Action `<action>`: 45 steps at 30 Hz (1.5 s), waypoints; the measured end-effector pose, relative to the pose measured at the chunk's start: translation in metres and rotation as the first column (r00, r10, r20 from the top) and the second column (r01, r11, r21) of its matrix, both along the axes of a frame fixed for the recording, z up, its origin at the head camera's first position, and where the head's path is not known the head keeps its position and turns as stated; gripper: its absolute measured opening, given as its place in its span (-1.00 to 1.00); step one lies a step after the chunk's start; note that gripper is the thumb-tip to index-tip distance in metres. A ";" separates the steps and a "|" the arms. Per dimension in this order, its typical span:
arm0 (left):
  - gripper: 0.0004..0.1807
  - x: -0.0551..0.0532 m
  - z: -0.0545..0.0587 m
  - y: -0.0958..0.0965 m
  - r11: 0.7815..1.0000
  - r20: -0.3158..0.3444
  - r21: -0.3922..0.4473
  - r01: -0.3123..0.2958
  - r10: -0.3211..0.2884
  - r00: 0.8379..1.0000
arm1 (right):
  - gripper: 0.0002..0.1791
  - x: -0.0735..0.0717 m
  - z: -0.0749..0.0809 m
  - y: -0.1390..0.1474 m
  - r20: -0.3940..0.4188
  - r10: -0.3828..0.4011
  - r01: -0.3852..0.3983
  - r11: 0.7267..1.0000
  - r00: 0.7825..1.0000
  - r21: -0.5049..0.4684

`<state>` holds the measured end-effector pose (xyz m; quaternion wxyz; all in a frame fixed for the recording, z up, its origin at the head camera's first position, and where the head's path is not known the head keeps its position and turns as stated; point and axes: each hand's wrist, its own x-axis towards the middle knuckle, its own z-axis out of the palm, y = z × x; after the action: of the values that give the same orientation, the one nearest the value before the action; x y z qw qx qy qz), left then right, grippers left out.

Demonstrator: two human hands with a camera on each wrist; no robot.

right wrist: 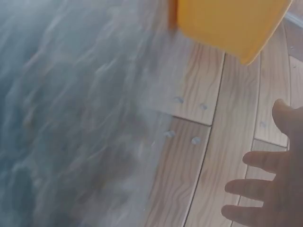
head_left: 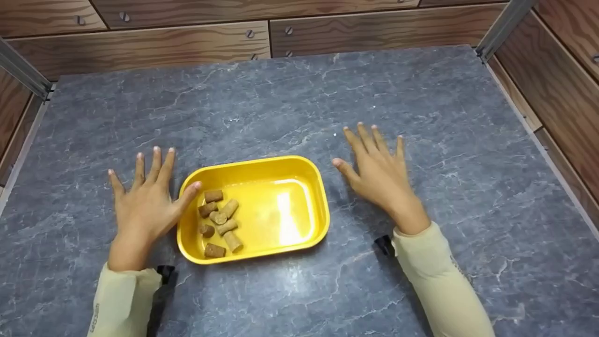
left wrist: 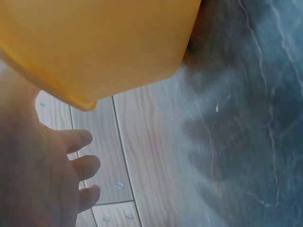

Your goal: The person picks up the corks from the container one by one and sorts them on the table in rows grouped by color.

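A yellow rectangular tray (head_left: 269,161) with rounded corners is on the grey marbled table. Several short cylinders that look like corks (head_left: 229,207), some light and some darker brown, lie loose at its left end. My left hand (head_left: 145,206) is beside the tray's left end, fingers spread, with the thumb over the rim; whether it touches cannot be told. To the right of the tray, apart from it, my right hand (head_left: 379,175) has its fingers spread and holds nothing. Both wrist views show the tray's outer wall (left wrist: 118,47) near the hands.
The marbled table (head_left: 281,107) extends around the tray on all sides. Wood-patterned panels (head_left: 187,42) stand behind it and at both sides. Metal posts (head_left: 503,30) rise at the far corners. Tiny white specks (head_left: 335,135) lie near the right fingertips.
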<state>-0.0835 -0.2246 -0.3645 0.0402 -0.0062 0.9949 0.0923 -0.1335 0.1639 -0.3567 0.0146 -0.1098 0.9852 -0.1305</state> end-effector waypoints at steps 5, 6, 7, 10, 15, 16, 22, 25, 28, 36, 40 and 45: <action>-0.02 0.001 0.002 -0.002 1.000 -0.019 0.018 0.009 -0.009 1.000 | -0.24 0.007 0.008 -0.009 -0.043 0.064 -0.067 0.995 0.997 -0.073; -0.02 0.001 0.002 -0.002 1.000 -0.022 0.019 0.011 -0.011 1.000 | -0.24 0.008 0.010 -0.011 -0.056 0.077 -0.081 0.993 0.995 -0.084; -0.03 0.001 0.002 -0.002 1.000 -0.024 0.020 0.013 -0.012 1.000 | -0.24 0.010 0.011 -0.013 -0.070 0.090 -0.096 0.991 0.993 -0.093; -0.02 0.002 0.001 -0.001 1.000 -0.016 0.018 0.017 -0.017 1.000 | -0.24 0.013 0.015 -0.022 -0.112 0.128 -0.140 0.984 0.985 -0.109; -0.02 0.002 -0.004 0.000 1.000 -0.001 0.008 0.026 -0.026 1.000 | -0.25 0.015 0.019 -0.041 -0.143 0.191 -0.206 0.973 0.971 -0.105; -0.02 0.002 -0.005 0.000 1.000 0.000 0.007 0.027 -0.027 1.000 | -0.24 0.015 0.019 -0.046 -0.140 0.206 -0.221 0.970 0.968 -0.100; -0.03 0.002 -0.008 -0.003 0.999 0.023 0.039 0.023 -0.024 0.999 | -0.21 0.020 0.016 -0.071 -0.107 0.287 -0.297 0.951 0.952 -0.085; -0.03 0.002 -0.010 -0.005 0.998 0.043 0.064 0.019 -0.022 0.999 | -0.20 0.023 0.011 -0.083 -0.094 0.319 -0.326 0.943 0.943 -0.070; -0.04 0.003 -0.010 -0.006 0.996 0.073 0.089 0.015 -0.021 0.997 | -0.21 0.026 0.007 -0.092 -0.072 0.354 -0.359 0.931 0.932 -0.063; -0.12 0.006 -0.009 -0.010 0.976 0.117 0.215 0.031 -0.057 0.992 | -0.19 0.032 -0.003 -0.109 0.020 0.461 -0.458 0.886 0.887 -0.076; -0.18 0.007 -0.008 -0.012 0.955 0.133 0.296 0.026 -0.068 0.989 | -0.18 0.034 -0.007 -0.115 0.088 0.491 -0.484 0.871 0.867 -0.086; -0.26 0.009 -0.011 -0.016 0.880 0.115 0.473 0.035 -0.101 0.988 | -0.19 0.035 -0.013 -0.121 0.152 0.519 -0.515 0.854 0.841 -0.071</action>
<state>-0.0749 -0.2406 -0.3754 0.1113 0.0323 0.9375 0.3282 -0.0989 0.0424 -0.3694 0.1296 -0.3602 0.9125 -0.1439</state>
